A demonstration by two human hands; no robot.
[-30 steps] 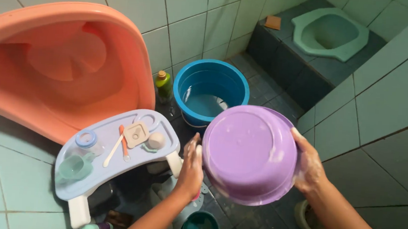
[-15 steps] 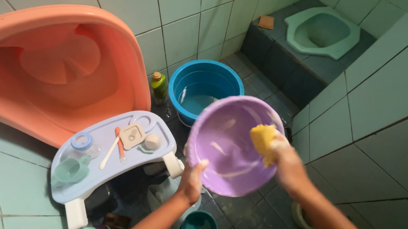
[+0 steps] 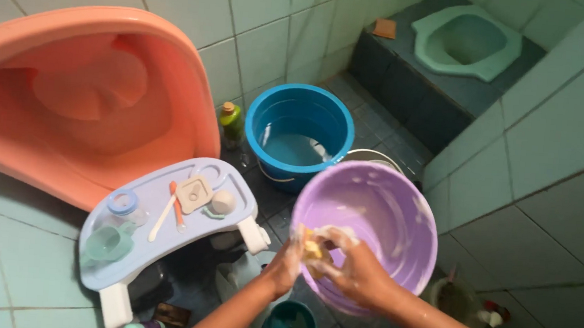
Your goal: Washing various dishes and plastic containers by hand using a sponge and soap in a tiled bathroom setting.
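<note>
A soapy purple plastic basin (image 3: 385, 220) is held open-side up in front of me. My left hand (image 3: 284, 267) grips its near left rim. My right hand (image 3: 353, 269) presses a yellow sponge (image 3: 312, 246) against the inside of the basin near that rim, covered in suds. Foam streaks the basin's inner wall.
A blue bucket (image 3: 299, 131) with water stands behind the basin, a green bottle (image 3: 231, 123) beside it. A large orange tub (image 3: 82, 99) leans on the tiled wall. A pale blue tray (image 3: 162, 223) carries small baby items. A teal dipper (image 3: 288, 327) is below. A green squat toilet (image 3: 467, 39) sits far right.
The basin has turned from bottom-up to open side up and shifted right. My right hand with the sponge moved from the far rim down to the near inner wall.
</note>
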